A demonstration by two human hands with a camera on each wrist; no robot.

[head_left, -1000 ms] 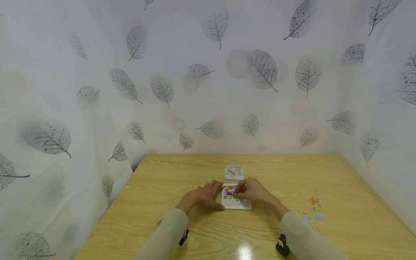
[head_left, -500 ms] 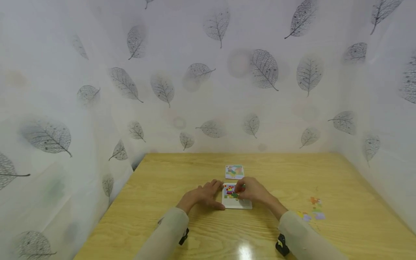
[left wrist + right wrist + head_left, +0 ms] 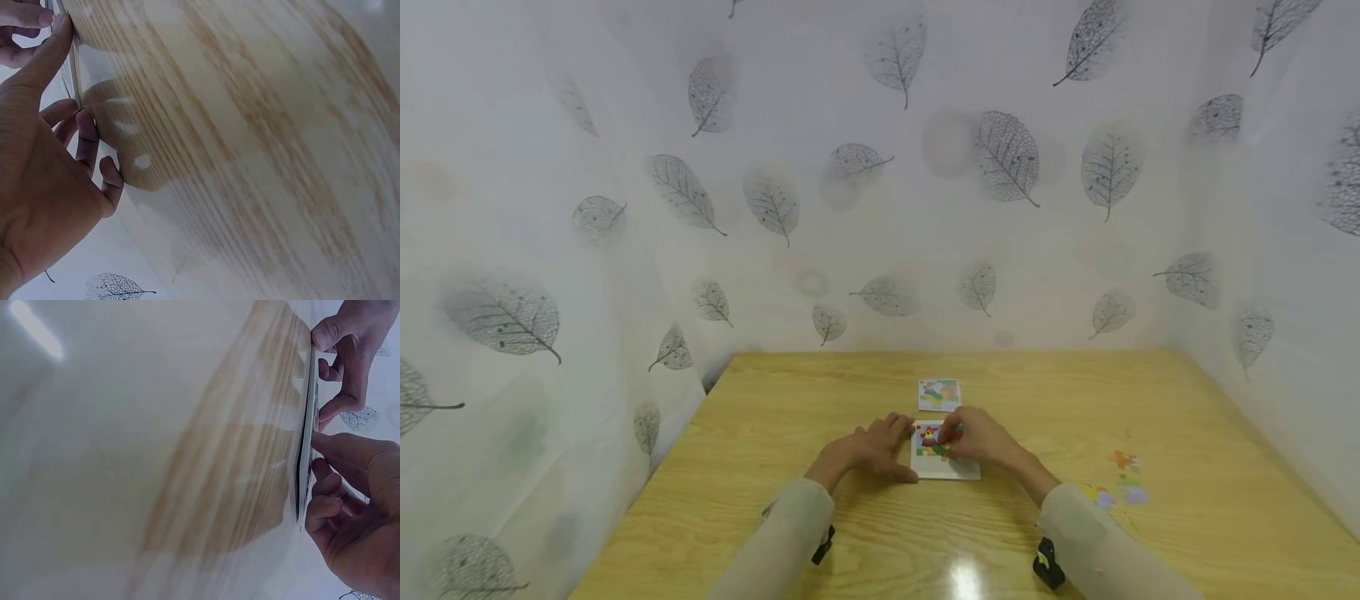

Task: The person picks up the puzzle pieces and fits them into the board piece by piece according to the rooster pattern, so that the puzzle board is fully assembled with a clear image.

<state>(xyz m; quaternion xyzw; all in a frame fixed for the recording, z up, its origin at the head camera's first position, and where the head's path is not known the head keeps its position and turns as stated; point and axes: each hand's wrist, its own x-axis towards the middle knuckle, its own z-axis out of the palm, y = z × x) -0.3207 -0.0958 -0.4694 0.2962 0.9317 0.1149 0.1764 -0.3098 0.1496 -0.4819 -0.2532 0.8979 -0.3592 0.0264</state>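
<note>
A white-framed jigsaw puzzle board (image 3: 943,471) lies flat on the table in the head view, its picture partly filled with a bright bird figure. My left hand (image 3: 876,450) rests at the board's left edge, thumb at the near corner and fingers spread toward the far corner. Over the right part of the picture, my right hand (image 3: 981,437) curls its thumb and fingers together and pinches a puzzle piece, mostly hidden by the fingers. From the right wrist view, the thumb and fingers of that right hand (image 3: 362,506) stand right at the board's thin edge (image 3: 304,456).
Just beyond the board lies a square picture card (image 3: 939,395) with similar artwork. Several loose puzzle pieces (image 3: 1131,493) are scattered on the wooden table (image 3: 820,383) to the right. A leaf-patterned curtain (image 3: 880,208) surrounds the table at the back and sides.
My right fingers shift slightly over the picture, and a red patch now shows beside them where green showed before. My left hand stays in place at the board's edge.
</note>
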